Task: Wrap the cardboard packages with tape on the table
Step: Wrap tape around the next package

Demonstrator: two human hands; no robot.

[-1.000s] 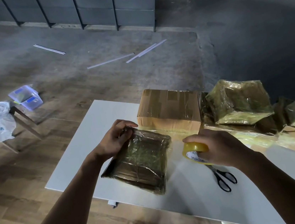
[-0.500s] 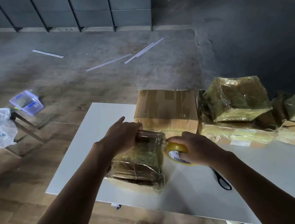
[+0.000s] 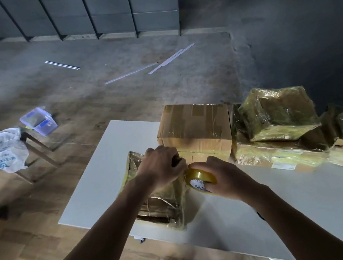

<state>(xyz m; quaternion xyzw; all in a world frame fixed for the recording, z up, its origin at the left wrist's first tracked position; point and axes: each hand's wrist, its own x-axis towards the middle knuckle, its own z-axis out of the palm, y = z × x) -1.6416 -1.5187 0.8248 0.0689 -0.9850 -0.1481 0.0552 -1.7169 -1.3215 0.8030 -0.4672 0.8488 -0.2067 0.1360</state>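
Note:
A flat cardboard package (image 3: 164, 204) covered in shiny clear tape lies on the white table (image 3: 99, 182) near its front edge. My left hand (image 3: 162, 165) grips the package's far right corner, fingers curled over it. My right hand (image 3: 221, 175) holds a yellowish tape roll (image 3: 200, 179) with a white printed core, pressed against the package's right side, touching my left fingers. A larger taped brown box (image 3: 196, 129) stands just behind the hands.
Several tape-wrapped packages (image 3: 276, 114) are piled along the table's far right. Scissors are hidden under my right forearm. On the floor at left stand a stool with a white plastic bag (image 3: 4, 150) and a clear plastic bin (image 3: 37, 121). White strips lie on the concrete beyond.
My right hand brought the tape roll leftward to the package's right side. My left hand slid to the package's far right corner, and the package turned and shifted slightly.

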